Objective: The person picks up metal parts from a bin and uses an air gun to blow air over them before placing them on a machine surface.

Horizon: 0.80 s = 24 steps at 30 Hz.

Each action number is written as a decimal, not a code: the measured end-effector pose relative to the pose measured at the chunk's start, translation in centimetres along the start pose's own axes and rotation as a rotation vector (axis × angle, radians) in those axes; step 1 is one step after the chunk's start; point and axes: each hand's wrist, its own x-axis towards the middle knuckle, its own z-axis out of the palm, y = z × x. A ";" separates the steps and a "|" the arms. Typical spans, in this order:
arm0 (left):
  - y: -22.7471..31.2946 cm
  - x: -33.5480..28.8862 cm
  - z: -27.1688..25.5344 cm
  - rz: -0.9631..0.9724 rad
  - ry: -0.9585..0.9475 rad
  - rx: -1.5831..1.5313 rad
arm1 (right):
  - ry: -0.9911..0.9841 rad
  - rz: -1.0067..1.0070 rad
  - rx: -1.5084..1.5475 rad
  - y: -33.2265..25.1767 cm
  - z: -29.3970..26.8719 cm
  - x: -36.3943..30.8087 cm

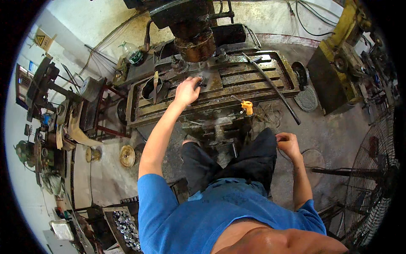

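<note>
The person in the blue short-sleeved shirt (237, 216) and black shorts (250, 158) sits or stands right up against the machine; I cannot tell which. The two hands are well apart. The left hand (188, 90) reaches over the long, grimy, slotted metal table (259, 79), its fingers bent at a small dark piece (203, 81) near the middle of that table. I can see the fingers meet the piece, but not whether they are clamped on it. The right hand (288, 144) hangs out beside the right thigh, fingers loosely curled; I cannot tell whether anything is inside.

Above and just behind the left hand looms the rusty brown cylindrical machine head (195, 47). To the left of that hand, a dark round open pot (148, 92) sits on the table with a wooden-handled brush (156, 79) leaning in it. On the right, a long dark metal bar with a crosspiece (275, 91) lies slantwise, its lower end jutting past the front edge. Nearer the middle, a yellow-orange handheld tool with a thin nozzle (247, 107) is at the table's front edge. A big round wire-guarded fan (368, 182) stands on the person's right.
</note>
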 end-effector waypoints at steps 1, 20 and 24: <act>-0.3 0.2 0.1 -0.006 -0.005 0.029 | -0.017 0.021 0.020 -0.6 0.0 0.0; -1.0 5.6 3.1 -0.414 0.161 0.038 | 0.085 -0.453 -0.350 -20.7 -8.3 0.4; -2.8 5.7 3.7 -0.362 0.148 -0.046 | 0.517 -0.978 -0.146 -31.4 -17.9 9.5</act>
